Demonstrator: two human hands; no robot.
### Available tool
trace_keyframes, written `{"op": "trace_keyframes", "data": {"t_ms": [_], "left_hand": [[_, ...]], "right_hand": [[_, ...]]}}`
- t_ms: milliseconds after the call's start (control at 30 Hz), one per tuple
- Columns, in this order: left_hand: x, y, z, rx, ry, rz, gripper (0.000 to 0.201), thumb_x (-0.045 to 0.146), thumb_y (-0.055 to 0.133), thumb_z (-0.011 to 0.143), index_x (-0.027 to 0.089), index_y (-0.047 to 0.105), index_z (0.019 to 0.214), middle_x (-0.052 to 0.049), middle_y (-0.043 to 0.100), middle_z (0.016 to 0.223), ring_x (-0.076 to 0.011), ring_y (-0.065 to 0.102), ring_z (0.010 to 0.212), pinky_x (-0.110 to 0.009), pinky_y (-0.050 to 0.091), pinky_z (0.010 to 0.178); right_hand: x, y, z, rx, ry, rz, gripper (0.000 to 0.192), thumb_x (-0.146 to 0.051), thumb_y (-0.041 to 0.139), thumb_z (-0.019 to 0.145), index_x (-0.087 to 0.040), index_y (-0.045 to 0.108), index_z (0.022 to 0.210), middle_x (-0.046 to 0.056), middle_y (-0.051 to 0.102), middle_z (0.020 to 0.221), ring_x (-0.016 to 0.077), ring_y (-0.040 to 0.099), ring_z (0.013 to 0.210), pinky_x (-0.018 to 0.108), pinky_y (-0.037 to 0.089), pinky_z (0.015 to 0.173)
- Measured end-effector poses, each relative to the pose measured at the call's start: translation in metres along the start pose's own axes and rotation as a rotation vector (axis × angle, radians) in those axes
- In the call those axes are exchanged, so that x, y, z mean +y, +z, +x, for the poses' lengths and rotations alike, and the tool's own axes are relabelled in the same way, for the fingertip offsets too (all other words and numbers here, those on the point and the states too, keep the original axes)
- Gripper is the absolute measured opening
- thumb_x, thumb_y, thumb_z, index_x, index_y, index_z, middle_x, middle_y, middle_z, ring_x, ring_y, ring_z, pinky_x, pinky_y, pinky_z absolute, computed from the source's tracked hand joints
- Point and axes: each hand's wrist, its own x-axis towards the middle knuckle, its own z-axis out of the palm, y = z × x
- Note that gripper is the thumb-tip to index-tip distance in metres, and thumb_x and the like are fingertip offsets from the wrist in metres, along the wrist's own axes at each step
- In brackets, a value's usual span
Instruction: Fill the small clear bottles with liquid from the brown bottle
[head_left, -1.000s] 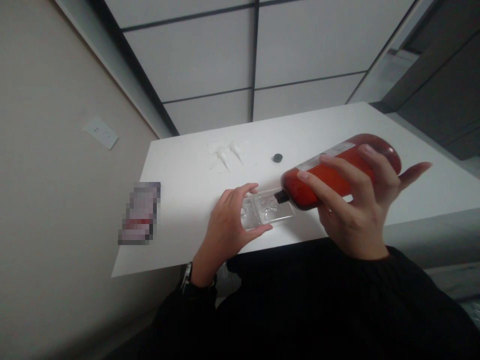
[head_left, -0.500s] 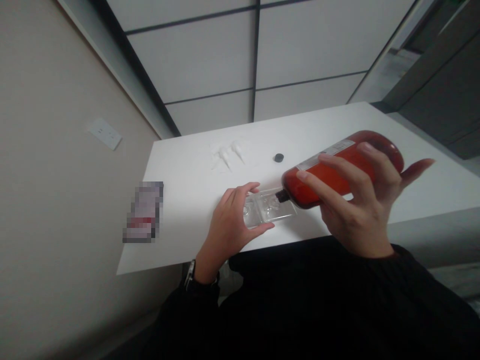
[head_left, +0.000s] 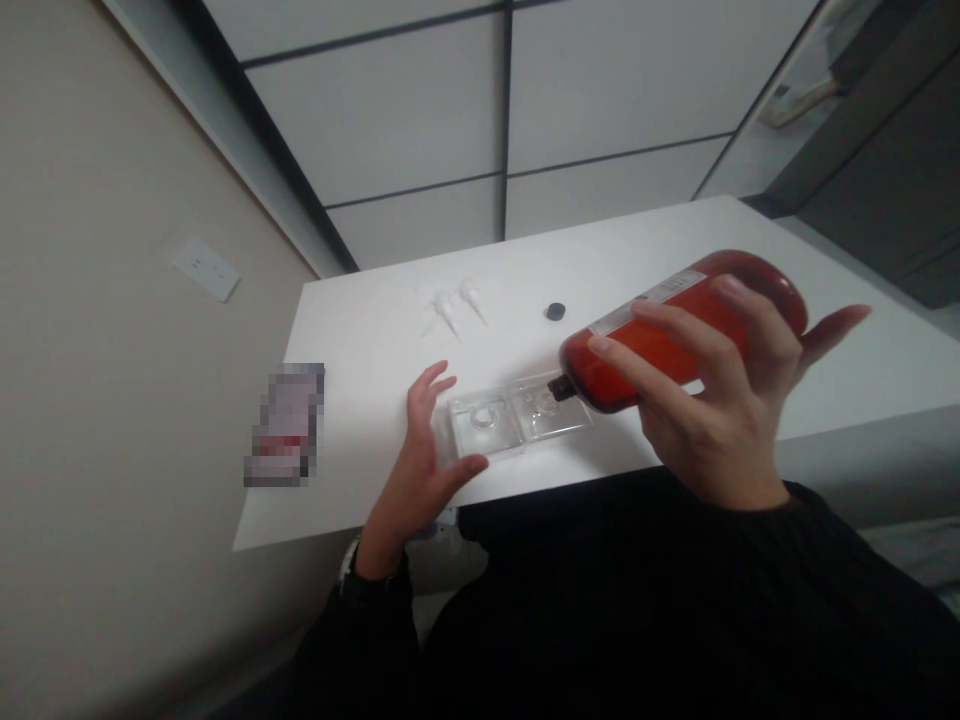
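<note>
A large reddish-brown bottle (head_left: 675, 340) with a pale label lies tilted in my right hand (head_left: 720, 410), whose fingers wrap round it. Its uncapped dark neck (head_left: 561, 388) points down to the left, over the right half of a clear plastic case (head_left: 486, 440). That case lies unfolded on the white table, with a round shape moulded into each half. My left hand (head_left: 424, 460) is beside the case's left edge, thumb and fingers spread apart, with nothing in it. Whether liquid is leaving the bottle I cannot tell.
A small black cap (head_left: 556, 311) sits beyond the bottle neck. Two white pointed nozzles (head_left: 470, 297) lie on a clear wrapper at the back. A blurred-out item (head_left: 285, 420) is at the left edge of the white table (head_left: 360, 490).
My left hand has let go of the clear case and moved left, uncovering its left half. My right hand and the tilted bottle have stayed nearly in place.
</note>
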Motion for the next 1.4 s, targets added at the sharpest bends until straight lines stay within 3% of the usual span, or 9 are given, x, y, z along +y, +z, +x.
{"op": "trace_keyframes", "data": {"t_ms": [100,200,367,567,900,1100,1400], "left_hand": [[-0.007,0.004,-0.006,-0.041,-0.051,0.005,0.105,0.059,0.078,0.085,0.031,0.012,0.162,-0.021,0.022,0.167,-0.0363,0.044,0.147,-0.058,0.04,0.121],[-0.009,0.007,-0.005,-0.043,-0.045,-0.012,0.107,0.049,0.083,0.084,0.032,0.011,0.162,-0.021,0.023,0.167,-0.0364,0.047,0.145,-0.06,0.041,0.12],[-0.01,0.007,-0.003,-0.032,-0.016,-0.026,0.109,0.045,0.084,0.084,0.033,0.01,0.163,-0.018,0.029,0.165,-0.038,0.039,0.151,-0.061,0.037,0.122],[-0.008,0.007,-0.003,-0.056,-0.037,-0.038,0.112,0.038,0.086,0.083,0.031,0.008,0.164,-0.018,0.034,0.163,-0.0368,0.037,0.152,-0.062,0.032,0.125],[-0.007,0.006,-0.001,-0.092,-0.072,-0.01,0.11,0.031,0.086,0.082,0.028,0.012,0.163,-0.018,0.042,0.158,-0.0368,0.045,0.146,-0.061,0.035,0.123],[-0.004,0.005,-0.001,-0.099,-0.105,-0.001,0.107,0.031,0.085,0.082,0.027,0.014,0.162,-0.017,0.046,0.156,-0.0356,0.048,0.144,-0.06,0.036,0.122],[-0.003,0.005,0.0,-0.097,-0.133,0.022,0.106,0.033,0.085,0.082,0.028,0.016,0.162,-0.017,0.038,0.164,-0.0379,0.043,0.149,-0.06,0.035,0.123]], "right_hand": [[0.0,0.001,0.001,0.026,-0.041,-0.003,0.053,-0.013,0.068,0.093,-0.046,0.065,0.134,-0.004,0.069,0.139,0.0338,0.056,0.137,0.077,0.023,0.122],[-0.001,0.0,0.001,0.02,-0.057,-0.005,0.053,-0.013,0.067,0.094,-0.046,0.064,0.136,-0.004,0.069,0.139,0.0341,0.055,0.139,0.077,0.023,0.122],[-0.003,-0.002,0.0,-0.054,-0.029,-0.004,0.059,-0.014,0.061,0.098,-0.052,0.056,0.143,-0.007,0.065,0.144,0.035,0.052,0.143,0.077,0.025,0.122],[-0.001,-0.002,0.003,-0.031,-0.066,0.006,0.062,-0.011,0.065,0.096,-0.049,0.056,0.145,-0.005,0.066,0.143,0.037,0.052,0.142,0.08,0.025,0.121],[0.006,-0.007,0.013,-0.1,-0.137,0.088,0.067,-0.008,0.063,0.095,-0.05,0.053,0.146,-0.004,0.066,0.144,0.0372,0.055,0.141,0.083,0.009,0.122],[0.014,-0.01,0.023,-0.151,-0.261,0.12,0.072,-0.006,0.061,0.097,-0.047,0.045,0.153,0.0,0.062,0.15,0.0339,0.05,0.147,0.078,0.006,0.126],[0.018,-0.018,0.043,-0.36,-0.378,0.161,0.083,-0.002,0.05,0.099,-0.055,0.024,0.159,-0.008,0.045,0.165,0.0268,0.038,0.156,0.064,0.01,0.133]]}}
